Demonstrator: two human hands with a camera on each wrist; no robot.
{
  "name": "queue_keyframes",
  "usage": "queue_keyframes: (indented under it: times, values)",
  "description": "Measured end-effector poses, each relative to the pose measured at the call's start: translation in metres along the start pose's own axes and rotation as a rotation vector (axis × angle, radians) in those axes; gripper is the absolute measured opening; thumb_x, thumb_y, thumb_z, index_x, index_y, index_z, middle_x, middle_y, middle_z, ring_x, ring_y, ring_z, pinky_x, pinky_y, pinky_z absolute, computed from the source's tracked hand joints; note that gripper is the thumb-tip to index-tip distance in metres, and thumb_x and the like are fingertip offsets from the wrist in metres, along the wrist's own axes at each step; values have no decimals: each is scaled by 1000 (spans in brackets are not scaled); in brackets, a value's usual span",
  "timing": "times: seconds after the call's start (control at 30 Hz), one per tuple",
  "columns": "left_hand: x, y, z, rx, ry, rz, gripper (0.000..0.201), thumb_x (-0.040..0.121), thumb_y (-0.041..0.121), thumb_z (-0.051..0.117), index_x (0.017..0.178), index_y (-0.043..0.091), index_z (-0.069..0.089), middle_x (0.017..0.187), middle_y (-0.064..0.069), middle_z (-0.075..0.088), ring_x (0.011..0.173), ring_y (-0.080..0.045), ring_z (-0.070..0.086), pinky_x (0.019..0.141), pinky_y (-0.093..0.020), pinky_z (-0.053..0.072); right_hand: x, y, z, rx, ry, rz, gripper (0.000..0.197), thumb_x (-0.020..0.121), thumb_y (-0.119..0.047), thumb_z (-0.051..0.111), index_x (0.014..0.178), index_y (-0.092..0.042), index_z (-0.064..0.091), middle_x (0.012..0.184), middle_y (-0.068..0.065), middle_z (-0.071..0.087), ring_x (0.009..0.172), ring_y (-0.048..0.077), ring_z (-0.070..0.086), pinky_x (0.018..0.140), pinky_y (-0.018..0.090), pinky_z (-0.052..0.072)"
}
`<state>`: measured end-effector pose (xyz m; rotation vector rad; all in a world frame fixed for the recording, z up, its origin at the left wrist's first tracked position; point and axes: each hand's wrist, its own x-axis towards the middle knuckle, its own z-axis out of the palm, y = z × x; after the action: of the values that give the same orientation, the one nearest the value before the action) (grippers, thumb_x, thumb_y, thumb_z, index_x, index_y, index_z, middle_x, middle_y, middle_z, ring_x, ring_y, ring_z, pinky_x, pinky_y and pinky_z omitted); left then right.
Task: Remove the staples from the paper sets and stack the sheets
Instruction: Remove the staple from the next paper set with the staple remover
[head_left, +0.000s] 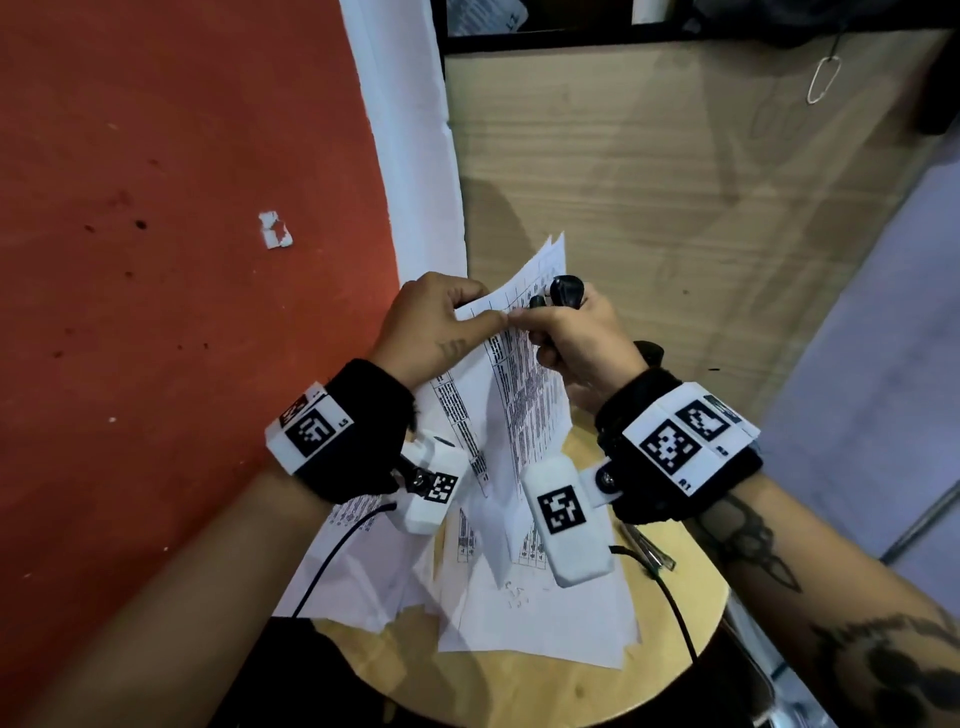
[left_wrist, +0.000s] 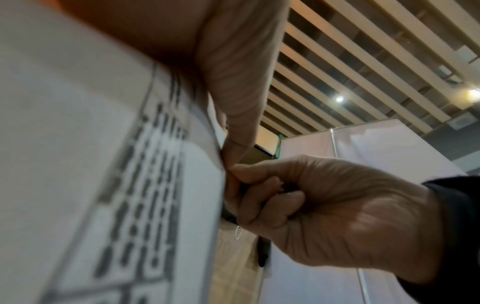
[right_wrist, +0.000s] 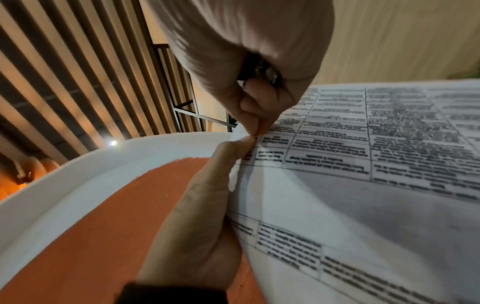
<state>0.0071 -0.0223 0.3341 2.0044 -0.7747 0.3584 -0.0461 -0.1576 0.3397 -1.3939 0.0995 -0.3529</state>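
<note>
My left hand (head_left: 475, 312) pinches the top corner of a stapled paper set (head_left: 519, 395) printed with tables and holds it up above the stool. My right hand (head_left: 524, 318) grips a black staple remover (head_left: 565, 291) in its palm. Its thumb and forefinger pinch at the same corner, touching my left thumb. In the left wrist view the paper set (left_wrist: 103, 164) fills the left side and the right hand (left_wrist: 259, 185) curls against its edge. In the right wrist view the staple remover (right_wrist: 259, 69) shows dark inside the fist. I see no staple in any view.
Loose printed sheets (head_left: 535, 613) lie overlapped on a round wooden stool top (head_left: 519, 691), with a pen (head_left: 649, 551) at their right edge. A red floor (head_left: 156, 260) with a torn paper scrap (head_left: 274, 229) lies to the left. A wooden panel (head_left: 675, 182) stands behind.
</note>
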Motion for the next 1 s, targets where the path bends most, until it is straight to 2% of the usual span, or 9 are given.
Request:
queue_keyframes:
  times: [0.13, 0.2, 0.3, 0.4, 0.6, 0.7, 0.83, 0.93, 1.0]
  values:
    - [2, -3, 2, 20, 45, -42, 59, 64, 57, 59, 76, 0, 65, 64, -9, 50, 64, -12, 41, 66, -49, 48, -3, 11, 9, -157, 94, -193, 40, 57, -19, 71, 85, -25, 43, 83, 4, 56, 73, 17, 54, 63, 30, 50]
    - [2, 0, 4, -11, 69, -73, 54, 60, 54, 57, 75, 2, 66, 60, -8, 51, 60, -12, 42, 62, -44, 47, -4, 17, 10, -248, 117, -311, 38, 63, -16, 70, 84, -28, 41, 84, 2, 57, 83, 24, 56, 80, 40, 49]
    - [3, 3, 7, -72, 125, -153, 42, 57, 49, 57, 66, 9, 68, 49, 6, 49, 53, -9, 43, 57, -28, 36, -9, 21, 9, -449, 147, -512, 37, 75, 2, 64, 97, -18, 42, 75, -10, 53, 76, 24, 56, 68, 30, 43]
    - [3, 3, 10, -155, 132, -212, 22, 57, 43, 60, 55, 23, 68, 49, 7, 50, 55, -7, 46, 61, -26, 37, -11, 28, 8, -601, 131, -687, 38, 72, 9, 57, 106, -5, 46, 81, 5, 62, 74, 33, 61, 64, 37, 45]
    - [3, 3, 15, -376, 126, -333, 18, 54, 36, 64, 47, 19, 65, 64, -10, 51, 64, -17, 46, 64, -30, 36, -4, 33, 8, -819, 84, -997, 31, 75, -13, 47, 102, -19, 33, 74, 16, 65, 60, 38, 61, 51, 34, 46]
    - [5, 1, 17, -406, 123, -333, 14, 59, 26, 64, 48, 17, 65, 58, -5, 52, 60, -15, 47, 62, -29, 37, -2, 34, 6, -696, 142, -855, 33, 77, -5, 55, 107, -9, 43, 81, 12, 65, 69, 39, 62, 61, 36, 43]
    - [5, -3, 18, -377, 135, -277, 38, 51, 44, 65, 69, 10, 70, 70, -9, 59, 69, -15, 50, 66, -32, 39, 1, 32, 5, -470, 156, -629, 36, 78, 2, 64, 96, -17, 39, 75, -16, 49, 75, 24, 56, 72, 35, 45]
    - [4, -5, 17, -304, 74, -218, 34, 55, 49, 65, 75, 23, 73, 74, -10, 66, 70, -14, 53, 69, -34, 45, 8, 32, 2, -389, 160, -551, 37, 76, -4, 70, 90, -21, 39, 75, -18, 49, 71, 10, 51, 69, 24, 41]
    - [4, -8, 12, -211, 36, -180, 42, 60, 53, 66, 83, 18, 71, 76, -15, 68, 70, -15, 54, 71, -43, 51, 14, 32, 0, -327, 130, -478, 40, 75, -6, 72, 84, -27, 40, 77, -13, 51, 72, 10, 52, 72, 28, 43]
